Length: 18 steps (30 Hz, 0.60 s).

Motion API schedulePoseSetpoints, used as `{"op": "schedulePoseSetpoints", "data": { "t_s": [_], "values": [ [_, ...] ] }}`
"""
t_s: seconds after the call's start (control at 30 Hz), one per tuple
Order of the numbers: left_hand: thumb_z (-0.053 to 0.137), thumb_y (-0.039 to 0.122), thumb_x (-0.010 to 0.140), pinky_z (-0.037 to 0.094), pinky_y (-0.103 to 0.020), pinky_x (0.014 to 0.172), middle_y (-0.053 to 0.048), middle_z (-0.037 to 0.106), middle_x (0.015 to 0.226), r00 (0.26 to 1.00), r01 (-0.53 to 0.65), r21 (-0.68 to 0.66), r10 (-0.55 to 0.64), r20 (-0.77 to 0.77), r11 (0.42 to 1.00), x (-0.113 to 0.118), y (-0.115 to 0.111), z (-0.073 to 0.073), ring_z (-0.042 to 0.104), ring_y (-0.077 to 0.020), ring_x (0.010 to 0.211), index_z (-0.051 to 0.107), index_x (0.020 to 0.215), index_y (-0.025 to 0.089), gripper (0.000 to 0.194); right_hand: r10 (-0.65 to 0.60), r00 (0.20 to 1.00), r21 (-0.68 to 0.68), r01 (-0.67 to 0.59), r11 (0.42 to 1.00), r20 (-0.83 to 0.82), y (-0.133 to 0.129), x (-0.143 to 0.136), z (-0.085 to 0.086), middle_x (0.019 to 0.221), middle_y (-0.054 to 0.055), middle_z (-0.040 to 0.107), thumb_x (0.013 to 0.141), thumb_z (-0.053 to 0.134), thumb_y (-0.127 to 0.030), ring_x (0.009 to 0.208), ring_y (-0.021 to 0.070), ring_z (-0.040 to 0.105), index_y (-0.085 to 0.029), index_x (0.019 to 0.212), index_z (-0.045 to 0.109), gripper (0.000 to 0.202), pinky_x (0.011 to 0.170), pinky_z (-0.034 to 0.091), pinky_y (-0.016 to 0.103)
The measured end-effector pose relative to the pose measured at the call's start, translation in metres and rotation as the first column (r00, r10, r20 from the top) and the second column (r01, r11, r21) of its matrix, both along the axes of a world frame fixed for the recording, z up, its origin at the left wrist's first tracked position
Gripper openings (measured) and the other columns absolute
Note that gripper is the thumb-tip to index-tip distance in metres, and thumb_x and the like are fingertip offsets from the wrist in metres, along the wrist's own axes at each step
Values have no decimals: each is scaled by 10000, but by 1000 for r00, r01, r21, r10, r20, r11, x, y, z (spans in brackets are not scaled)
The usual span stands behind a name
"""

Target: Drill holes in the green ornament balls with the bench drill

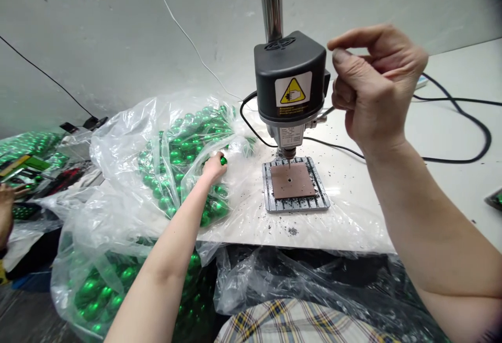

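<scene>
My left hand is closed around a small green ball, over the opening of a clear plastic bag full of shiny green balls. Up at the right, my right hand is raised beside the black head of a drill press, thumb and forefinger pinched together; whatever they hold, if anything, is too small to name. Below the drill's bit lies a brown square plate with a small hole, resting on a slotted grey metal base. Dark shavings are scattered around it.
Another bag of green balls hangs below the table edge at the lower left. Black cable loops across the white table on the right. Part of another person's hand shows at the far left, near more green balls.
</scene>
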<state>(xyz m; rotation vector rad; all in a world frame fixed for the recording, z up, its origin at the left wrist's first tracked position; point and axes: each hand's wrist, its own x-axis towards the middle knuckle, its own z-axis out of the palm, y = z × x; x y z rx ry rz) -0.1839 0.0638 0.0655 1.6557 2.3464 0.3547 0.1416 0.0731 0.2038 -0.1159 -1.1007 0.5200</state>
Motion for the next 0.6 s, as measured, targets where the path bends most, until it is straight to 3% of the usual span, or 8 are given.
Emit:
{"op": "schedulePoseSetpoints", "data": {
  "t_s": [0.1, 0.2, 0.27, 0.37, 0.43, 0.5, 0.6],
  "values": [
    [680, 178, 704, 487, -395, 883, -101, 694, 942, 1000, 12, 0, -12, 11, 1000, 2, -13, 8, 662, -307, 939, 577, 1219, 158, 526, -22, 1000, 11, 22, 1000, 19, 3, 0, -3, 427, -37, 443, 666, 863, -552, 290, 24, 214, -238, 776, 786, 342, 265, 69, 220],
    [592, 234, 796, 514, -324, 722, -18, 630, 772, 976, -23, 60, 9, 217, 998, -3, -26, 11, 640, -201, 677, 500, 1329, 175, 543, -52, 998, 29, 51, 998, 26, 5, 0, -5, 431, -34, 439, 711, 835, -552, 294, 23, 209, -229, 798, 778, 340, 279, 77, 225],
    [551, 229, 829, 511, -305, 694, -7, 612, 763, 960, -5, 103, -24, 279, 995, -7, -33, 8, 616, -173, 627, 485, 1371, 179, 548, -61, 998, 23, 60, 998, 33, 6, 0, -6, 436, -35, 431, 719, 830, -552, 298, 21, 205, -225, 799, 776, 341, 285, 80, 226],
    [584, 279, 849, 508, -331, 802, -49, 643, 841, 986, 48, 129, -67, 150, 990, -7, -34, 1, 639, -203, 755, 599, 1279, 177, 442, -52, 998, 7, 51, 999, 43, 5, 1, -6, 443, -31, 440, 712, 836, -549, 305, 24, 208, -224, 796, 777, 341, 293, 88, 232],
    [546, 328, 893, 483, -377, 903, -112, 661, 966, 997, 13, 168, -26, 76, 986, -3, -27, -2, 645, -257, 910, 632, 1228, 153, 387, -54, 998, 10, 54, 998, 40, 5, 1, -6, 438, -33, 436, 714, 837, -543, 305, 25, 206, -225, 800, 776, 335, 292, 86, 230],
    [481, 323, 929, 445, -410, 982, -161, 648, 1107, 998, -6, 211, -9, 69, 977, 6, -15, -4, 623, -298, 1049, 636, 1210, 141, 369, -58, 997, 17, 58, 998, 40, 6, 1, -7, 433, -38, 425, 724, 829, -544, 301, 24, 205, -229, 808, 775, 331, 285, 82, 224],
    [559, 267, 873, 424, -402, 1022, -159, 664, 1155, 989, 74, 207, -98, 107, 976, 23, 8, -6, 606, -318, 1114, 680, 1099, 139, 286, -52, 996, 28, 51, 998, 67, 5, 2, -7, 439, -38, 430, 753, 813, -526, 301, 27, 225, -229, 835, 774, 311, 277, 98, 218]
  ]
}}
